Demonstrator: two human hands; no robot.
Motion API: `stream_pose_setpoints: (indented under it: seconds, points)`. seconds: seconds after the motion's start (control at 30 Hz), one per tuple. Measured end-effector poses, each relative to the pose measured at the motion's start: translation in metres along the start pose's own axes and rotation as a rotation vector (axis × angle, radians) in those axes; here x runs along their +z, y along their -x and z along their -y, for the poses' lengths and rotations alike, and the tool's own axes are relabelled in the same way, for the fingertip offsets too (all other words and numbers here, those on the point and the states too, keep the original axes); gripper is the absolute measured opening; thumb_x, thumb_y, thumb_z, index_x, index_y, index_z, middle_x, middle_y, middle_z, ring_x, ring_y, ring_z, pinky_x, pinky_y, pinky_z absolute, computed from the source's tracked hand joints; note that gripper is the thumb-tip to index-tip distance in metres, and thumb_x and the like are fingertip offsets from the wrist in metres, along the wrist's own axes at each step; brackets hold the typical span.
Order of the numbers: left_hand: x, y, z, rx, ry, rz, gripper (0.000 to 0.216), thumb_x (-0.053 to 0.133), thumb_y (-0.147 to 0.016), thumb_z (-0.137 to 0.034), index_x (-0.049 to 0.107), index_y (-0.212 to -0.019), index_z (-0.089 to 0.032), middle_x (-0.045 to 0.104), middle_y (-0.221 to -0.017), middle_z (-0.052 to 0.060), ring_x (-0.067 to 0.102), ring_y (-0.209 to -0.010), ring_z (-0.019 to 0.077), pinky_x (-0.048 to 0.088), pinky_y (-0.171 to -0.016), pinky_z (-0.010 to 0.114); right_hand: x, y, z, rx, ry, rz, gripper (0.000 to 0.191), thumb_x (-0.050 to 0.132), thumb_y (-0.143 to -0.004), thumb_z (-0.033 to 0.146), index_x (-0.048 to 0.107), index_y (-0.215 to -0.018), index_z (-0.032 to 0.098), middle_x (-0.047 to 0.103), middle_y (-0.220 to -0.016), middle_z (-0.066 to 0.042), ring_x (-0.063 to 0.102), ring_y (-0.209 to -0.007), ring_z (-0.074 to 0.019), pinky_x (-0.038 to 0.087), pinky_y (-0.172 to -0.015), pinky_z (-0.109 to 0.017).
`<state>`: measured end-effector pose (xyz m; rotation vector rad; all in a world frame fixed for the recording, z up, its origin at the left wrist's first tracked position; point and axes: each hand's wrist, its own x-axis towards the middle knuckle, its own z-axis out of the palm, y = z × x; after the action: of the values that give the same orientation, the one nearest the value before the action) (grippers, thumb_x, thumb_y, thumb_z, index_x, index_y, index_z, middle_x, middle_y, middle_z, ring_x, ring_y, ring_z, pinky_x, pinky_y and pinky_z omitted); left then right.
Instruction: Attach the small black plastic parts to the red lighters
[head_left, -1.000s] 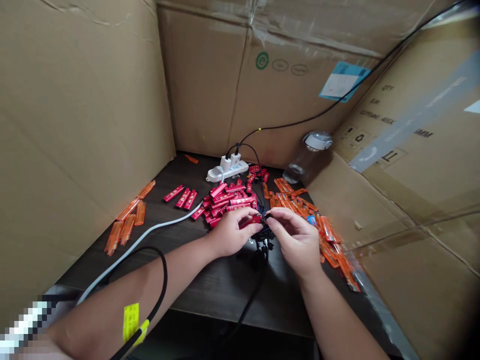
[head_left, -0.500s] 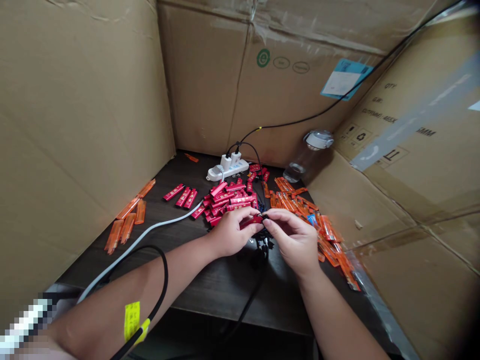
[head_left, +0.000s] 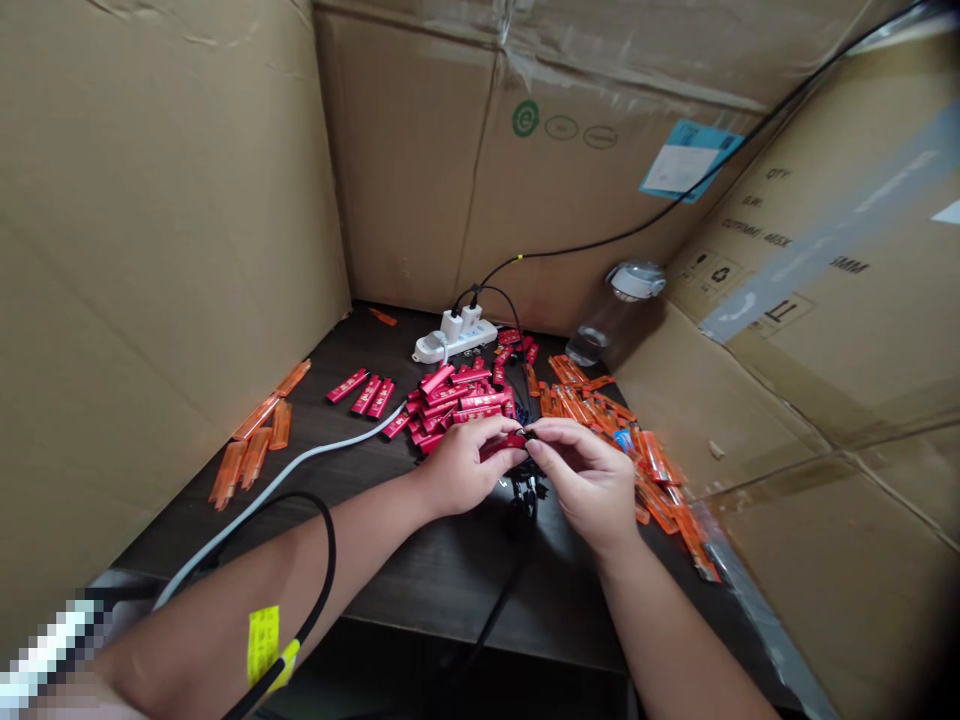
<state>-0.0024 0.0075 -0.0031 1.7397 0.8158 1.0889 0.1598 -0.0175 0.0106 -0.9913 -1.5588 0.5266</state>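
Red case (head_left: pixel 511 440) | left hand (head_left: pixel 461 465) pinching | carton (head_left: pixel 840 380): "QTY", "G.W", "MM"

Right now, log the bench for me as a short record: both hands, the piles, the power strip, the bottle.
Left hand: holds a red case
Right hand: pinches a small dark part at the case's end
Red pile: beyond the left hand
Orange pieces: mostly right; a few far left
Power strip: behind the red pile
Bottle: right rear, some liquid inside
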Motion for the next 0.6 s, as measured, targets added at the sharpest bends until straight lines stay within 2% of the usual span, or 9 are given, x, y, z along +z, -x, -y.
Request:
stream_pose_setpoints:
  seconds: [0.4,0.5,0.6]
  points:
    - [-0.0007,-0.0009,-0.0040,-0.006,0.003,0.003,0.024,0.059,-0.084,-0.031,0.065,-0.101,-0.015,0.069,-0.096,0.008,0.063,-0.086,0.0190,0.050,-0.078,0.031,-0.0011,-0.0023,0.0004,-0.026,0.004,0.054,0.005,0.069,-0.078,0.020,0.072,-0.083,0.021,0.069,-0.092,-0.007,0.066,-0.088,-0.0198,0.055,-0.076,-0.034]
    - [-0.0021,-0.0022,-0.0062,-0.042,0.092,-0.023,0.024,0.062,-0.082,-0.033,0.065,-0.096,-0.014,0.067,-0.088,0.006,0.060,-0.078,0.0162,0.048,-0.071,0.028,-0.0019,-0.0028,0.0011,-0.012,-0.002,0.055,0.007,0.068,-0.080,0.023,0.071,-0.085,0.021,0.068,-0.094,-0.007,0.065,-0.091,-0.0208,0.055,-0.077,-0.035]
    - [-0.0050,-0.0034,-0.0085,-0.128,0.237,-0.088,0.026,0.065,-0.079,-0.038,0.063,-0.088,-0.014,0.061,-0.072,0.001,0.051,-0.059,0.0093,0.042,-0.054,0.021,-0.0031,-0.0032,-0.0007,0.043,-0.003,-0.007,0.010,0.067,-0.081,0.028,0.070,-0.087,0.021,0.067,-0.094,-0.007,0.064,-0.088,-0.0203,0.056,-0.077,-0.035]
